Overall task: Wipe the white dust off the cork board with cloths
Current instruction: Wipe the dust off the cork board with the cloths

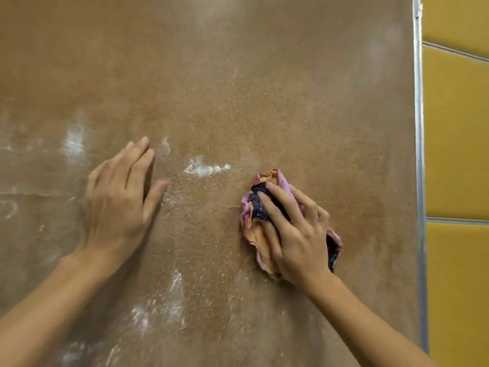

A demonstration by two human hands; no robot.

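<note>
A brown cork board (264,88) fills most of the view. White dust (205,168) lies in a thick streak at the middle, with more smears at the left (74,144) and near the bottom (158,308). My right hand (299,234) presses a crumpled cloth (255,207), pink, orange and dark blue, flat on the board just right of and below the middle streak. My left hand (119,197) rests flat on the board with fingers together, holding nothing, its fingertips left of the streak.
A silver metal frame strip (419,154) runs down the board's right edge. Beyond it is a yellow panelled wall (457,128) with thin grey seams.
</note>
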